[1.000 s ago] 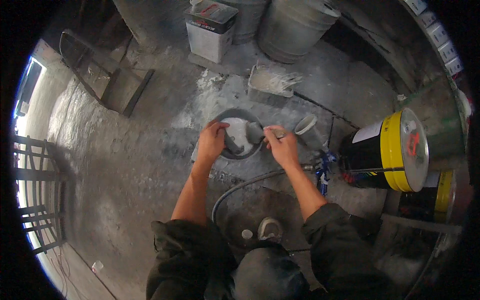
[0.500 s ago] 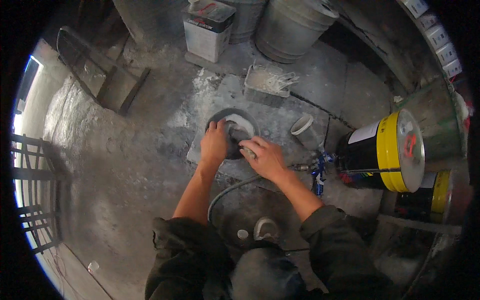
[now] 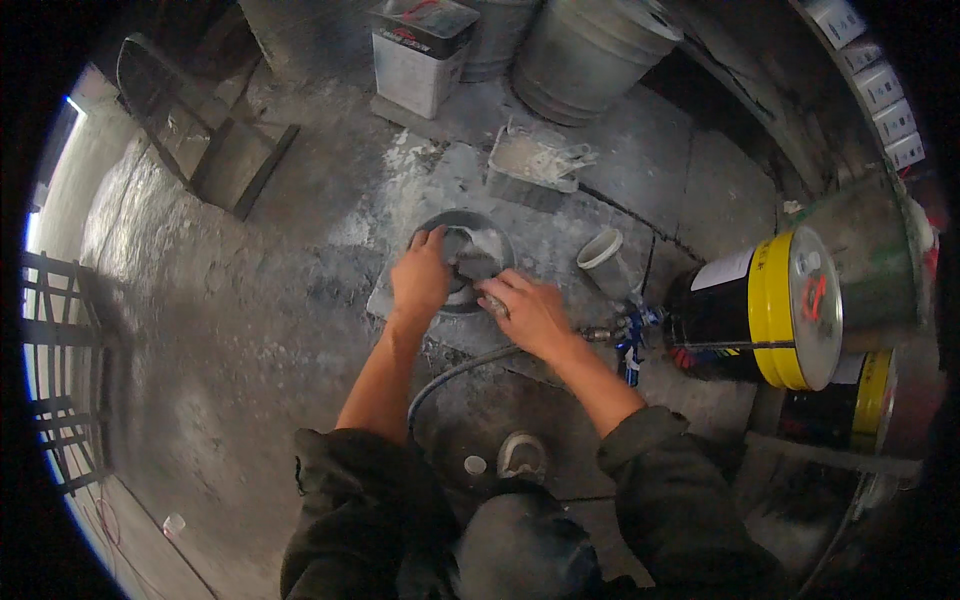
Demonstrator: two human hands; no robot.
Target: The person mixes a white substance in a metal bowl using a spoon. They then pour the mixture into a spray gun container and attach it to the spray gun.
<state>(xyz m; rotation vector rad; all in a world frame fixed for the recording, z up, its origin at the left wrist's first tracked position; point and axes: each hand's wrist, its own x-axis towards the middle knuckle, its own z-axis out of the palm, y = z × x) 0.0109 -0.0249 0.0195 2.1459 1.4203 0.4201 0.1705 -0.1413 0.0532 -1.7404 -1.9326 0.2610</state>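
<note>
A round dark basin (image 3: 508,248) with white material inside stands on the floor before me. My left hand (image 3: 421,274) reaches over its left rim, fingers curled on a dark grey piece (image 3: 456,243) whose shape is partly hidden. In my right hand (image 3: 527,312), closed at the basin's near right rim, is a short pale handle; a dark, flat brush head (image 3: 478,267) extends from it over the basin, against the grey piece. A blue spray gun (image 3: 630,335) with a grey hose lies right of my right wrist.
Beyond the basin sits a rectangular tub (image 3: 530,175) with pale residue. A cup (image 3: 604,258) leans at its right. Farther right stands a black and yellow drum (image 3: 770,310). A square can (image 3: 418,65) and metal drums (image 3: 585,60) line the back. The hose (image 3: 450,376) crosses under my forearms.
The dark brush head has shifted slightly over the basin, and my left fingers have moved a little on the grey piece. The whole view has shifted slightly.
</note>
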